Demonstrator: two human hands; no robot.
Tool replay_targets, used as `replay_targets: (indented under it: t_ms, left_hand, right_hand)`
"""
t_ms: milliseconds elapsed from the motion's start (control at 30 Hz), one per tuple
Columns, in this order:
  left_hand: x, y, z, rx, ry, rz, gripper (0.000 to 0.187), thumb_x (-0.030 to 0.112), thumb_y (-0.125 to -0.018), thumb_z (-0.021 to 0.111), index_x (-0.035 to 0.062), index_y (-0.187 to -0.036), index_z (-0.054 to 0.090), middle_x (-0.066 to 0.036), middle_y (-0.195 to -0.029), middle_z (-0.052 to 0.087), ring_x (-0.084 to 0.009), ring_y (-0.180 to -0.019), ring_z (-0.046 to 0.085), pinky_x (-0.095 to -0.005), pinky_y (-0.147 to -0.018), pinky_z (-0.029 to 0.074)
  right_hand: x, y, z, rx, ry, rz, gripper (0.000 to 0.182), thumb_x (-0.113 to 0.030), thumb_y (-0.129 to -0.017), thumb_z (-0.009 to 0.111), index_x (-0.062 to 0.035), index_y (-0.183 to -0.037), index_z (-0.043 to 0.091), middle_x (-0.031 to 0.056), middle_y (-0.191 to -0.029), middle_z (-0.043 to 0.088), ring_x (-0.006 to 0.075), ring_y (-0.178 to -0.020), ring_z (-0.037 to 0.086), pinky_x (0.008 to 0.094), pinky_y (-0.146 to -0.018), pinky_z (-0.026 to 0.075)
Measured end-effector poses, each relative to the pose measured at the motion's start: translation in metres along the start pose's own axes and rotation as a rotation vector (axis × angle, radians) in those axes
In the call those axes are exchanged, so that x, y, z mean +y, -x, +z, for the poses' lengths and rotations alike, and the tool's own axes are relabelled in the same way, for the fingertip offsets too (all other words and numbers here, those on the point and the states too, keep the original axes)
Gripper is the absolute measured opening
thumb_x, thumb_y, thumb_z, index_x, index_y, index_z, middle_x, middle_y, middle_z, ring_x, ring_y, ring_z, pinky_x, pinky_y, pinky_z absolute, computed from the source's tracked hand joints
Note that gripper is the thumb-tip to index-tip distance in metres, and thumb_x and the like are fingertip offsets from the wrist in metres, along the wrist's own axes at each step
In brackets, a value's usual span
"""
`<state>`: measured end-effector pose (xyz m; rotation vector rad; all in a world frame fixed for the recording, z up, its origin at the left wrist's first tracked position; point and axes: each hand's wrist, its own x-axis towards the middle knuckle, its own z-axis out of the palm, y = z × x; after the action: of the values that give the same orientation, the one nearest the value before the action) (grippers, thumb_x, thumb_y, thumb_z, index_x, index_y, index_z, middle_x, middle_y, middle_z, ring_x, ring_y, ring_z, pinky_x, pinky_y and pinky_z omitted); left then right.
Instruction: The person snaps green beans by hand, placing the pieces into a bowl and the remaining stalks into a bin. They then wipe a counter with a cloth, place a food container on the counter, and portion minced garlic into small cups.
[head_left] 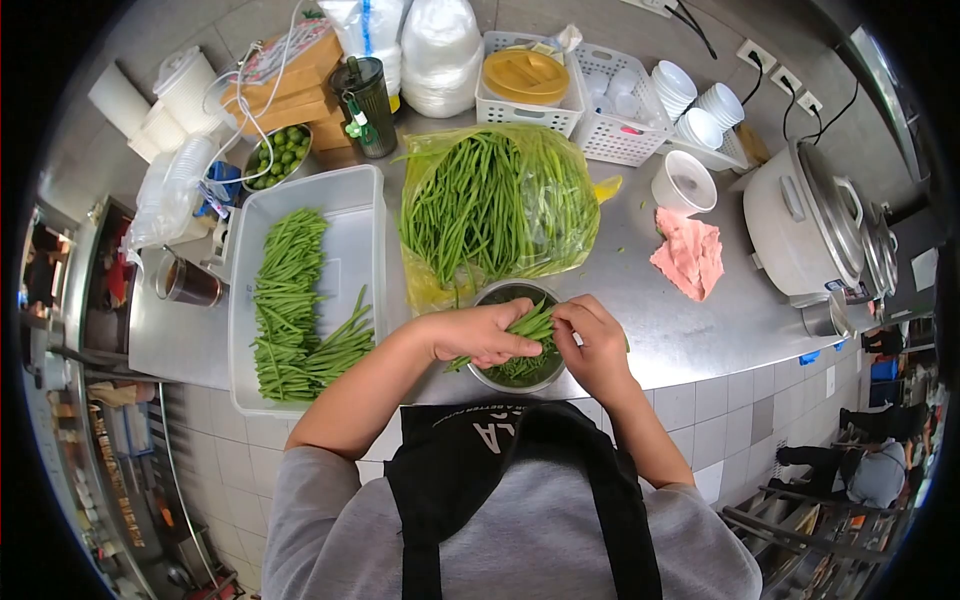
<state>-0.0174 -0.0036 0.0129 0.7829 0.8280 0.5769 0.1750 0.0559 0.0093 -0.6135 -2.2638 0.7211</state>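
Observation:
My left hand (485, 335) is closed around a small bunch of green beans (535, 325), held over a round metal bowl (482, 297). My right hand (592, 340) pinches at the tips of that bunch, on its right side. Small green bits (522, 370) lie inside the bowl. Just behind it, a yellow plastic bag (418, 285) lies open, filled with long green beans (465, 205). On the left, a clear plastic tub (350, 200) holds more beans (285, 310) in a long heap, with some fanned out toward its right wall.
A pink cloth (688, 255) and a white tub (684, 184) sit at the right, near a large cooker (805, 220). Baskets (615, 140), a dark tumbler (367, 110) and a bowl of limes (285, 160) line the back. A glass of dark drink (190, 280) stands left.

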Motion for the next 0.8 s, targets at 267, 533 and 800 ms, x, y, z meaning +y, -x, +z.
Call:
replay_targets:
  t_ms: [267, 533, 800]
  left_hand:
    - [-0.002, -0.003, -0.003, -0.052, 0.015, -0.004, 0.051, 0.024, -0.087, 0.062, 0.0084, -0.122, 0.028, 0.007, -0.056, 0.034, -0.0016, -0.044, 0.034, -0.0182, -0.040, 0.024]
    - [-0.004, -0.002, -0.006, -0.054, 0.041, 0.010, 0.040, 0.023, -0.088, 0.062, 0.0113, -0.113, 0.034, 0.007, -0.059, 0.036, -0.0013, -0.044, 0.033, -0.0185, -0.040, 0.024]
    - [-0.003, -0.004, -0.003, -0.021, -0.041, 0.009, 0.042, 0.024, -0.088, 0.061, 0.0087, -0.115, 0.033, 0.006, -0.060, 0.034, -0.0023, -0.046, 0.032, -0.0191, -0.039, 0.023]
  right_hand:
    - [0.013, 0.011, 0.025, 0.104, -0.708, 0.533, 0.006, 0.002, -0.082, 0.055, -0.0006, -0.086, 0.057, 0.0069, -0.077, 0.058, 0.0136, -0.058, 0.055, 0.0271, -0.053, 0.048]
    - [0.017, 0.012, 0.008, 0.045, -0.741, 0.635, 0.004, -0.001, -0.084, 0.060, -0.0014, -0.087, 0.058, 0.0051, -0.074, 0.058, 0.0075, -0.059, 0.053, 0.0235, -0.052, 0.049]
    - [-0.011, -0.005, -0.007, 0.128, -0.156, 0.019, 0.019, 0.003, -0.077, 0.064, -0.0030, -0.095, 0.063, 0.0065, -0.088, 0.058, 0.0146, -0.066, 0.057, 0.0242, -0.055, 0.046]
